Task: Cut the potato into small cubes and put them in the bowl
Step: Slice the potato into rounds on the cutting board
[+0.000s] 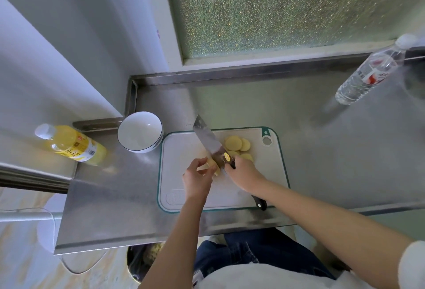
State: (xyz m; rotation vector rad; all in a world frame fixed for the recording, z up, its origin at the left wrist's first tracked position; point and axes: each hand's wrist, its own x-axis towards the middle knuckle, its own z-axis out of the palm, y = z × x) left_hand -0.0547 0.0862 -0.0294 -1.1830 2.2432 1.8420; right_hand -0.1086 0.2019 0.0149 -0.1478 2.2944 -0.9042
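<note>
A white cutting board (181, 151) with a green rim lies on the steel counter. My left hand (197, 179) holds the remaining potato piece (210, 164) down on the board, fingers curled over it. My right hand (241, 171) grips the black handle of a cleaver (209, 141), whose blade stands against the potato piece and points away to the upper left. Several round potato slices (236, 145) lie in a loose pile to the right of the blade. An empty white bowl (138, 137) with a dark rim stands just left of the board.
A yellow drink bottle (73, 146) lies on the ledge left of the bowl. At the far right of the steel counter (322, 151) stands a clear water bottle (368, 75). Frosted glass and a raised steel edge close off the back. A bin (142, 261) sits below the counter's front edge.
</note>
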